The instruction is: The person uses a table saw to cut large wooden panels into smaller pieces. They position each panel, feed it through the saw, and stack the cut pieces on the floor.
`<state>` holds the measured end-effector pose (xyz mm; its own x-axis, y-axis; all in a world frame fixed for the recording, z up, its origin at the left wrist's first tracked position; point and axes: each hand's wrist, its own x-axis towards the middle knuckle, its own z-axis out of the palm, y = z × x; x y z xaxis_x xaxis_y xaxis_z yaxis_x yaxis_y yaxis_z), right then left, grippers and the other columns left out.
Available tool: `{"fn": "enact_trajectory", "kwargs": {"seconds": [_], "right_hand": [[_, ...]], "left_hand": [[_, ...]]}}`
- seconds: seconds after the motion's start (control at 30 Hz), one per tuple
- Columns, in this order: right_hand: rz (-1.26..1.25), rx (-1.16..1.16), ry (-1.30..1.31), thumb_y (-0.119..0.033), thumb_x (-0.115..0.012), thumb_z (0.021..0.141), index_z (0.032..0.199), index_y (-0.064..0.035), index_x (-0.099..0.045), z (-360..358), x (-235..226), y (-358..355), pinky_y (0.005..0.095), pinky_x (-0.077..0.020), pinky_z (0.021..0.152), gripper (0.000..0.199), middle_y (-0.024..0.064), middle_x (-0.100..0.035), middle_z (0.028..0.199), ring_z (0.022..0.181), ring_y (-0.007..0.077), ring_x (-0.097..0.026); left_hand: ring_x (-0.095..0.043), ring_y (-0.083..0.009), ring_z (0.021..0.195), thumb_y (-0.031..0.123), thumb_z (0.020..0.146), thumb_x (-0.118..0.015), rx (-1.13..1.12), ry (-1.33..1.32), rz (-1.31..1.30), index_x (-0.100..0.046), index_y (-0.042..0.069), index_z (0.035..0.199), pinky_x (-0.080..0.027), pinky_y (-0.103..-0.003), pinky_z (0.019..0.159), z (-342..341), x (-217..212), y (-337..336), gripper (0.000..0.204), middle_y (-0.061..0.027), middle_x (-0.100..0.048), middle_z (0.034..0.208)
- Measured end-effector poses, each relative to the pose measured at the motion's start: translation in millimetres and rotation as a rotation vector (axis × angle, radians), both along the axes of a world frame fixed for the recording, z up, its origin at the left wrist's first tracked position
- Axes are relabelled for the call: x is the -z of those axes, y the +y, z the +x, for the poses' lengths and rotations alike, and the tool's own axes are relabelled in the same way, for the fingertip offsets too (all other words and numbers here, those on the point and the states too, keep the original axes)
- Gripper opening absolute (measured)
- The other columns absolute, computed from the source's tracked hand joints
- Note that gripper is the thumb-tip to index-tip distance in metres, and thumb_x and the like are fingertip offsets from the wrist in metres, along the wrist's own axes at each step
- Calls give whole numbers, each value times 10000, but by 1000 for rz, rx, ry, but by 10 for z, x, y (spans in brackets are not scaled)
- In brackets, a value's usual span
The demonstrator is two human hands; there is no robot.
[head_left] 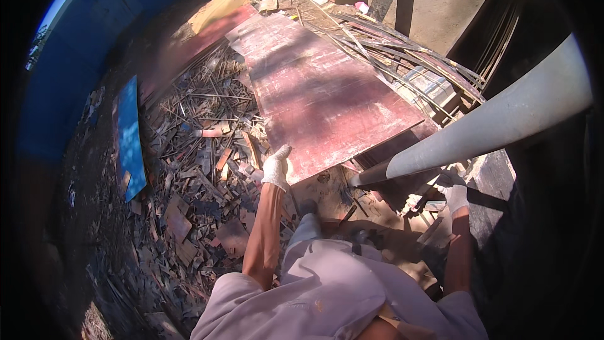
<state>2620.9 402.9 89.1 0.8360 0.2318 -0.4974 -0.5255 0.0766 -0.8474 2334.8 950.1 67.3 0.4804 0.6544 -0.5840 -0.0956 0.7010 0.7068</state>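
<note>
A large reddish plywood board [327, 94], scuffed and dusty, slants across the middle, with tree shadows on its face. My left hand [276, 167], in a white knit glove, grips the board's near left edge, thumb on top. At the right, beyond a thick pale pole [484, 116], is my right hand [454, 196], also in a white glove. It is nearest to small wood offcuts [415, 203] beside the pole's foot. Shadow covers part of its fingers, so I cannot make out whether they hold anything.
Broken wood scraps [201, 164] cover the ground at left, around a narrow blue panel [129, 138]. Long thin strips [402, 50] lie behind the board at right. A blue wall [75, 75] stands at far left, a beige wall [447, 0] at the back.
</note>
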Motion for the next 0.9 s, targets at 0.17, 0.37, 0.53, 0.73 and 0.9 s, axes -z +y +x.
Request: {"fn": "enact_trajectory", "kwargs": {"seconds": [0.17, 0.37, 0.53, 0.73, 0.9], "right_hand": [[-34, -283, 274, -610, -608, 1026, 1205, -4, -671, -1547, 289, 226, 403, -624, 706, 635, 147, -744, 962, 828, 287, -739], [-535, -513, -1173, -361, -717, 1006, 1277, 27, -634, -1999, -1503, 1393, 456, -557, 948, 481, 202, -704, 1190, 1101, 361, -684], [-861, -879, -1347, -509, -666, 990, 1363, 42, -563, -1793, -1064, 1813, 541, -477, 1064, 673, 262, -592, 1375, 1269, 428, -588], [-1109, -1012, -697, -642, -550, 999, 1365, 87, -593, -1981, -2, 1620, 526, -469, 1094, 816, 350, -576, 1420, 1343, 469, -564], [-997, -919, -318, -610, -444, 1036, 1305, 76, -678, -2333, 883, 1085, 514, -467, 1112, 773, 324, -643, 1360, 1355, 431, -584]], "left_hand": [[-671, -224, 1185, 124, 1019, -691, -16, -43, -11, -654, -67, 1289, -539, -363, 1048, -1367, 260, 135, 332, -124, -694, 1298], [-694, -132, 964, 229, 1047, -690, -9, -9, -12, -695, 13, 1253, -551, -283, 870, -2225, 304, -994, 298, -25, -735, 1137], [-661, -102, 794, 247, 1017, -737, -53, 166, 34, -733, 56, 1163, -542, -267, 707, -2769, 228, -1764, 241, 15, -720, 970], [-629, -91, 725, 245, 1013, -742, -105, 233, 142, -737, 67, 1132, -506, -266, 632, -3153, -640, -2694, 215, 11, -712, 910], [-714, -211, 969, 469, 1098, -557, -126, 50, 288, -664, -42, 1316, -572, -376, 910, -3568, -1153, -3594, 566, -116, -746, 1175]]}}
